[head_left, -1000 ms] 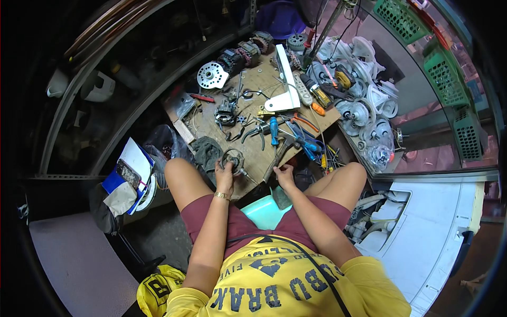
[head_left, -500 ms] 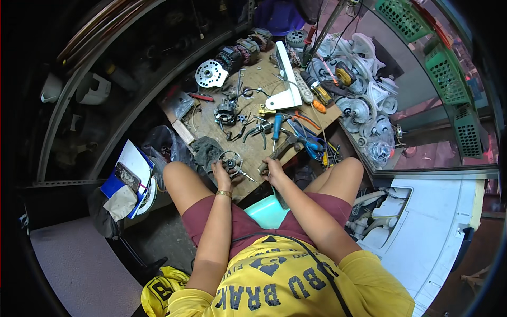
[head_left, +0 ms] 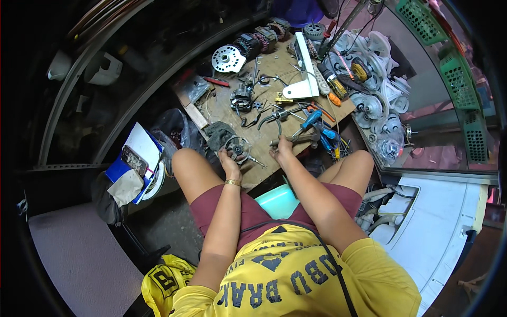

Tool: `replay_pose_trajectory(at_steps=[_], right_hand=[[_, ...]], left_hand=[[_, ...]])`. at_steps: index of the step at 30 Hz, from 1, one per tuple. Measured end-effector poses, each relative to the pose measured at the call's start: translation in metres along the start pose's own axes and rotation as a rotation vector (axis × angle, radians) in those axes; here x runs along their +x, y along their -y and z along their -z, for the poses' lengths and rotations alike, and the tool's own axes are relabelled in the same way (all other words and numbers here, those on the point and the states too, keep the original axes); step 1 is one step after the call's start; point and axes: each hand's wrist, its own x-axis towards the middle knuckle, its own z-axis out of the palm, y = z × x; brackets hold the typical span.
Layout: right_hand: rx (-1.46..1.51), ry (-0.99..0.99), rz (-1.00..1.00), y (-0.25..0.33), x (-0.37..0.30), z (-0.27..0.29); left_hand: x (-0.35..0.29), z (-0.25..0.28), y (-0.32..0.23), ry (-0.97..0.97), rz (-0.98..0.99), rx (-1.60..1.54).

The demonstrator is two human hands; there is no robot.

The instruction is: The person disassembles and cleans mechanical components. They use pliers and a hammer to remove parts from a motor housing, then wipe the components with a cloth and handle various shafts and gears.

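A blue-and-white folder (head_left: pixel 138 153) lies left of the wooden table (head_left: pixel 264 68). Left hand (head_left: pixel 230 161) grips a small round motor part (head_left: pixel 236 148) — dark, metallic; right hand (head_left: pixel 281 151) seemingly closes on a hammer (head_left: pixel 296 138).

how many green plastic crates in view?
2. One green crate sits at the top right edge; the other crate stands below it along the right side. More may be hidden beyond the frame.

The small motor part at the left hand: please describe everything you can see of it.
The small motor part is a round, dark metal piece with a pale hub at its centre and what look like windings around it. It lies flat at the near edge of the wooden board, beside a grey rag. The left hand touches its near side. Finer detail is too small to tell.
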Motion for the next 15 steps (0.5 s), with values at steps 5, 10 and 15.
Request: replay_pose_trajectory(at_steps=[5, 10, 15], right_hand=[[-0.287, 0.063, -0.038, 0.007, -0.014, -0.019], [-0.461, 0.233, 0.085, 0.014, -0.045, -0.009], [-1.072, 0.361, 0.526, 0.047, -0.079, 0.038]], left_hand=[[0.004, 0.017, -0.016, -0.022, -0.021, -0.028], [-0.006, 0.004, -0.026, -0.01, -0.068, 0.058], [-0.033, -0.028, -0.028, 0.061, 0.019, 0.209]])
